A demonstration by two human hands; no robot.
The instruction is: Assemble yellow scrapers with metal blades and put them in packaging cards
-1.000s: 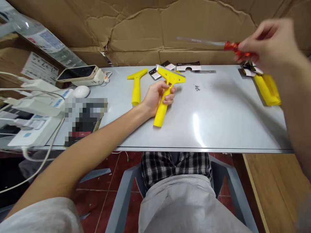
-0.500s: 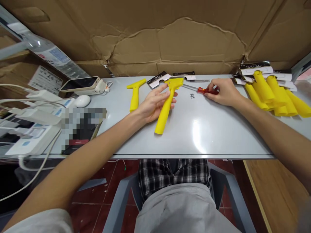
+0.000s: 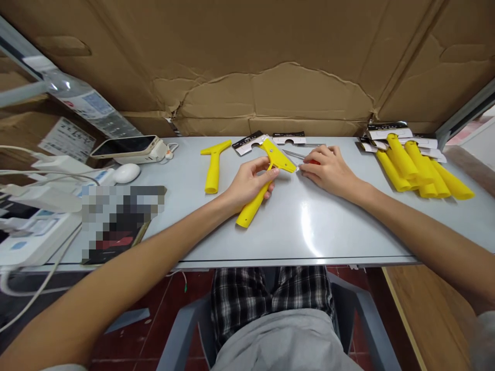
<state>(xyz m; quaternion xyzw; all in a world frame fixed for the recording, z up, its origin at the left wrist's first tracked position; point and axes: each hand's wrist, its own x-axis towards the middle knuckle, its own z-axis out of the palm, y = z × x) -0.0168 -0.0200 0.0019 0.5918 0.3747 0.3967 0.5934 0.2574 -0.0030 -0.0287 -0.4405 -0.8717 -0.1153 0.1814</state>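
Observation:
My left hand (image 3: 253, 180) is closed around the handle of a yellow scraper (image 3: 250, 212), whose wide head points up and right with small metal spots on its face. Close to the head's right end is my right hand (image 3: 328, 171), its thumb and fingertips drawn together low over the table. Something small and silvery shows at those fingertips, too small to make out. Partly covered by this hand lies a screwdriver (image 3: 294, 154); its thin shaft and a bit of red handle show. A second yellow scraper (image 3: 212, 167) lies left of my left hand.
Black-and-white cards (image 3: 289, 137) lie along the back, by a cardboard wall (image 3: 216, 98). Several yellow scraper handles (image 3: 419, 167) are piled at right. At left are a phone (image 3: 124, 146), a white mouse (image 3: 127, 173), a power strip (image 3: 36, 232) with cables and a plastic bottle (image 3: 88, 100).
My right hand has left the screwdriver handle and moved left to where small screws lay. The scraper in my left hand has turned, its head now tilted down to the right.

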